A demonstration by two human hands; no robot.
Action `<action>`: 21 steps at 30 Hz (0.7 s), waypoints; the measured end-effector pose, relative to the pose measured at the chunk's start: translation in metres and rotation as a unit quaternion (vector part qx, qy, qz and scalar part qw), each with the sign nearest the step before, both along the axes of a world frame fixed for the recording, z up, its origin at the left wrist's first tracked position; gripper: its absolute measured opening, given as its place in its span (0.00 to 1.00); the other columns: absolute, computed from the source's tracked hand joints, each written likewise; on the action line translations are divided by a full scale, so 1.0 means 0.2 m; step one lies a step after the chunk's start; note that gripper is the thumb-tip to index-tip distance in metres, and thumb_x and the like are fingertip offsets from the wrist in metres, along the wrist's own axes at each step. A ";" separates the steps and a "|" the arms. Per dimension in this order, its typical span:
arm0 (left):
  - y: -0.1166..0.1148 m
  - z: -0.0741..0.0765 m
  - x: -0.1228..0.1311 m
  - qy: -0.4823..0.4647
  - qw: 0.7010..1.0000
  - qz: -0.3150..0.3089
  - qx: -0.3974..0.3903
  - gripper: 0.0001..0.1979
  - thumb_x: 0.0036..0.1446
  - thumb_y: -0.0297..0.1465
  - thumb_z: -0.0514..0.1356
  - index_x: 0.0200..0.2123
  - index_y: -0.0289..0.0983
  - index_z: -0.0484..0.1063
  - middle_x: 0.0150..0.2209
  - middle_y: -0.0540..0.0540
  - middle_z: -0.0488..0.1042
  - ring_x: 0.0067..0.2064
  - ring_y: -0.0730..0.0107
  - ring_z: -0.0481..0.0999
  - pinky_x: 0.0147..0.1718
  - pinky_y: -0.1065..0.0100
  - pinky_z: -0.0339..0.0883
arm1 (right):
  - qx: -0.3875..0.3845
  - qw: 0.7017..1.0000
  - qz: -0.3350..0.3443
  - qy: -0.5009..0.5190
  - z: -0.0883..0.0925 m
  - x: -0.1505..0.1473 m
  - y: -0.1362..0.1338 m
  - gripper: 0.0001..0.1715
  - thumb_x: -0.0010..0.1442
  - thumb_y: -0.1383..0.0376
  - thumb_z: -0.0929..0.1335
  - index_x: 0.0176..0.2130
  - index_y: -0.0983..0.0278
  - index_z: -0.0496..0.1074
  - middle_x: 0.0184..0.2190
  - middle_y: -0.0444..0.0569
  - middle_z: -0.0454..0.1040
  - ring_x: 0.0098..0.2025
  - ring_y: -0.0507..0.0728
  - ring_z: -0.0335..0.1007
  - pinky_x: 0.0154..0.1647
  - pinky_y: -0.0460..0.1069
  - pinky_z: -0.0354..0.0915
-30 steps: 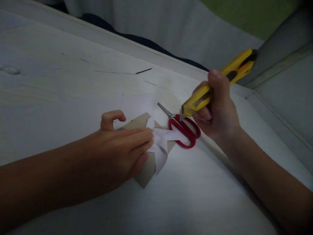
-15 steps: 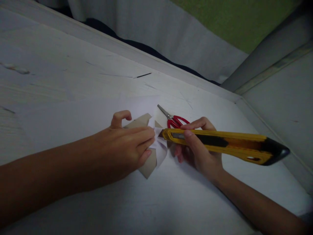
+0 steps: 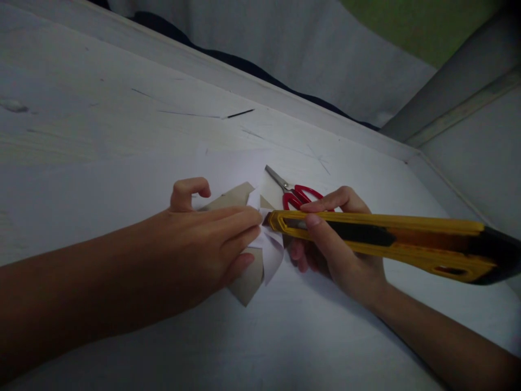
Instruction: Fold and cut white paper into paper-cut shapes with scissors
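A yellow and black utility knife [image 3: 411, 236] is gripped in my right hand [image 3: 350, 250], its blade tip at a folded white paper piece [image 3: 272, 258]. That white piece lies over a grey-beige card [image 3: 246, 282] with pointed corners. My left hand [image 3: 220, 239] presses down on the white paper and card, fingertips close to the blade. Its fingers lie together, with one finger raised and bent away from the rest. The palm side of my left hand and part of the card under it are hidden.
Red-handled scissors [image 3: 288, 190] lie just beyond my right hand. A thin black stick [image 3: 240, 113] is farther back on the white table [image 3: 305, 336]. A large white sheet [image 3: 101, 195] lies at the left. A raised ledge [image 3: 285, 103] borders the back, with a curtain [image 3: 260, 43] behind.
The view has shifted slightly. The knife's rear end appears farther right and larger, while its tip stays at the white paper. Both hands keep their holds.
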State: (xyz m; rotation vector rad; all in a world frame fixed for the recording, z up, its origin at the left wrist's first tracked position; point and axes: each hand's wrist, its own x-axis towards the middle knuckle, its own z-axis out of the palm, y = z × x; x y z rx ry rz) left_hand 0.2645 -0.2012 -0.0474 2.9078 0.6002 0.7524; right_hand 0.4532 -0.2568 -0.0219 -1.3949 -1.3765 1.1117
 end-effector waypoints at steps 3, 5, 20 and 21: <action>0.01 0.00 0.01 0.029 0.999 -0.005 -0.024 0.16 0.57 0.29 0.43 0.31 0.39 0.70 0.33 0.49 0.72 0.34 0.68 0.70 0.44 0.59 0.56 | -0.006 1.000 0.004 -0.017 0.01 0.01 0.00 0.07 0.56 0.62 0.61 0.34 0.59 0.55 0.18 0.39 0.66 0.17 0.50 0.62 0.17 0.45 0.57; 0.01 0.00 0.01 0.030 0.999 -0.003 -0.032 0.15 0.57 0.29 0.43 0.32 0.40 0.70 0.33 0.49 0.72 0.34 0.68 0.70 0.44 0.58 0.55 | -0.007 1.000 0.005 -0.018 0.01 0.01 0.00 0.07 0.56 0.61 0.61 0.34 0.59 0.55 0.18 0.39 0.66 0.17 0.50 0.62 0.18 0.46 0.58; 0.01 -0.03 0.00 0.015 1.000 0.014 0.012 0.15 0.59 0.33 0.40 0.34 0.42 0.66 0.36 0.52 0.72 0.34 0.67 0.70 0.49 0.56 0.45 | -0.011 1.000 0.011 -0.022 0.01 0.02 0.00 0.06 0.56 0.62 0.61 0.34 0.60 0.55 0.18 0.41 0.66 0.17 0.52 0.62 0.20 0.48 0.59; 0.01 -0.02 0.00 0.016 1.000 0.013 0.006 0.15 0.58 0.33 0.41 0.33 0.42 0.66 0.35 0.53 0.72 0.33 0.68 0.70 0.48 0.57 0.48 | -0.010 1.000 0.012 -0.022 0.01 0.02 -0.01 0.06 0.56 0.62 0.61 0.33 0.60 0.55 0.18 0.41 0.66 0.17 0.52 0.62 0.19 0.48 0.59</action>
